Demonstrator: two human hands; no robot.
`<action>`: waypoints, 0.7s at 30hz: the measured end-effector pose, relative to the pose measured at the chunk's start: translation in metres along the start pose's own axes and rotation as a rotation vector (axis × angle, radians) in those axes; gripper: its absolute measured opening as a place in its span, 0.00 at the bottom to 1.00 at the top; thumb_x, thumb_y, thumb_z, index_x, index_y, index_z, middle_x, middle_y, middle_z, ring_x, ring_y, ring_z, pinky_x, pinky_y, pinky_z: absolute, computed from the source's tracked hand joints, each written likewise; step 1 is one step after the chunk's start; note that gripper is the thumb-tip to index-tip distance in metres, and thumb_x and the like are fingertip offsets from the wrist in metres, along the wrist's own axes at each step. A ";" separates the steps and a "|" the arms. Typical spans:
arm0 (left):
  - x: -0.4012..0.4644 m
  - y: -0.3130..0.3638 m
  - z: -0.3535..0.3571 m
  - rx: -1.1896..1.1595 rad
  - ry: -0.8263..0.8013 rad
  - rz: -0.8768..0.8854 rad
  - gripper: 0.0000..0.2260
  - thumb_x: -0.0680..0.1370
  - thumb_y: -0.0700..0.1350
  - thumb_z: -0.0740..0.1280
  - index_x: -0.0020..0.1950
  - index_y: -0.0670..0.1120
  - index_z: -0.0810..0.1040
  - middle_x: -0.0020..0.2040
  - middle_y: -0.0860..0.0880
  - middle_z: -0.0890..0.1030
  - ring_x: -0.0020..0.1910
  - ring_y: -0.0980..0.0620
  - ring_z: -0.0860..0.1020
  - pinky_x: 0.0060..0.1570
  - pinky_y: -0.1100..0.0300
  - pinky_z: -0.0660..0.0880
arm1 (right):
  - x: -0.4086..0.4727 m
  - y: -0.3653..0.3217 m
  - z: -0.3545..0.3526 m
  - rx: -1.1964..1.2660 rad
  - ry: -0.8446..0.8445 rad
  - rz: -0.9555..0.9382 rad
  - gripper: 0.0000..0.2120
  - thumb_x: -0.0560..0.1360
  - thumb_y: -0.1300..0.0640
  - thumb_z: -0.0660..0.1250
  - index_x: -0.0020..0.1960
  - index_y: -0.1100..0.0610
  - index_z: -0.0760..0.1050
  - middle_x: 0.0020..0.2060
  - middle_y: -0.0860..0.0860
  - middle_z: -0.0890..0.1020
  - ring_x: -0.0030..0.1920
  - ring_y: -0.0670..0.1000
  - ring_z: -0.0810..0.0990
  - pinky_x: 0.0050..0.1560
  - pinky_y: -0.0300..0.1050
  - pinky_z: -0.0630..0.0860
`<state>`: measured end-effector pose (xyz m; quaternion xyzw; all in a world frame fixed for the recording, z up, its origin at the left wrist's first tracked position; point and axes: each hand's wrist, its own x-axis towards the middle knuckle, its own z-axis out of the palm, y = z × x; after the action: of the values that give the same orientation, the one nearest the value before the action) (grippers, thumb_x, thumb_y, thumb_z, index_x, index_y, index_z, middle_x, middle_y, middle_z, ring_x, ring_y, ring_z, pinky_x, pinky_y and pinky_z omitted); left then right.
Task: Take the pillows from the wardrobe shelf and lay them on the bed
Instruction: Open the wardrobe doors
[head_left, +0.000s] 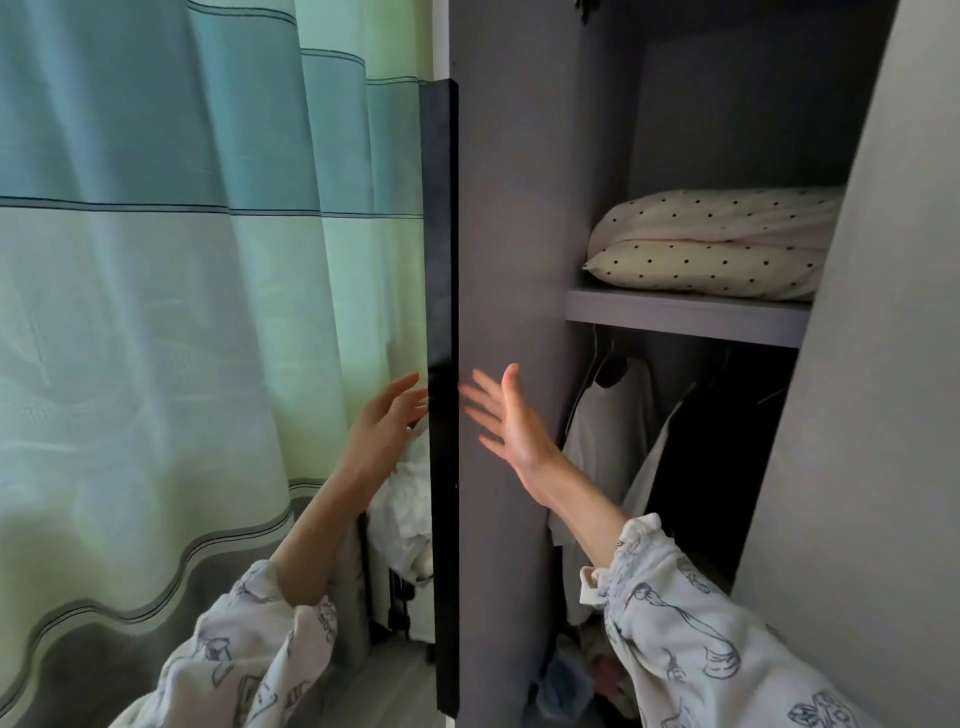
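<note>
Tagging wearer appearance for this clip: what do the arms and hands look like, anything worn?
Both hands are bare: no gloves, rings or watch visible on the left hand or the right hand. Both forearms are uncovered, with long sleeves pushed up towards the elbows. The left sleeve and right sleeve are loose white fabric printed with grey-blue line drawings, with gathered, slightly ruffled cuffs.

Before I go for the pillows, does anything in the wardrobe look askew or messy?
Nothing stands out on the shelf: two dotted pillows lie stacked flat. Below, clothes hang in place. The only untidy spot is the jumbled heap on the wardrobe floor. Both hands, left and right, are open and empty.
</note>
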<state>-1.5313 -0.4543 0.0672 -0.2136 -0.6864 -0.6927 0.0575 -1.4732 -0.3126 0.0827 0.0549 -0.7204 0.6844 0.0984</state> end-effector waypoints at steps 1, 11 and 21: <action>-0.003 -0.001 0.001 0.072 0.077 0.087 0.14 0.79 0.39 0.56 0.63 0.48 0.73 0.53 0.51 0.79 0.47 0.59 0.78 0.41 0.72 0.73 | 0.002 0.000 -0.002 -0.016 -0.007 0.001 0.29 0.78 0.42 0.35 0.74 0.52 0.55 0.72 0.50 0.65 0.71 0.51 0.64 0.71 0.54 0.55; -0.012 -0.009 0.065 0.361 -0.117 0.305 0.10 0.78 0.39 0.61 0.56 0.51 0.75 0.48 0.51 0.80 0.46 0.54 0.78 0.46 0.63 0.73 | -0.014 0.014 -0.088 -0.307 0.215 -0.035 0.16 0.79 0.55 0.58 0.66 0.56 0.69 0.64 0.53 0.75 0.63 0.48 0.72 0.59 0.39 0.66; 0.035 -0.022 0.236 0.289 -0.438 0.270 0.13 0.79 0.41 0.59 0.63 0.48 0.73 0.56 0.50 0.77 0.53 0.56 0.76 0.48 0.75 0.68 | -0.037 0.002 -0.280 -0.731 0.585 -0.094 0.20 0.78 0.56 0.59 0.70 0.57 0.65 0.66 0.54 0.72 0.65 0.51 0.70 0.63 0.40 0.63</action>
<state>-1.5196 -0.2156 0.0518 -0.4373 -0.7393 -0.5113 0.0293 -1.4185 -0.0356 0.0854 -0.1461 -0.8529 0.3674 0.3409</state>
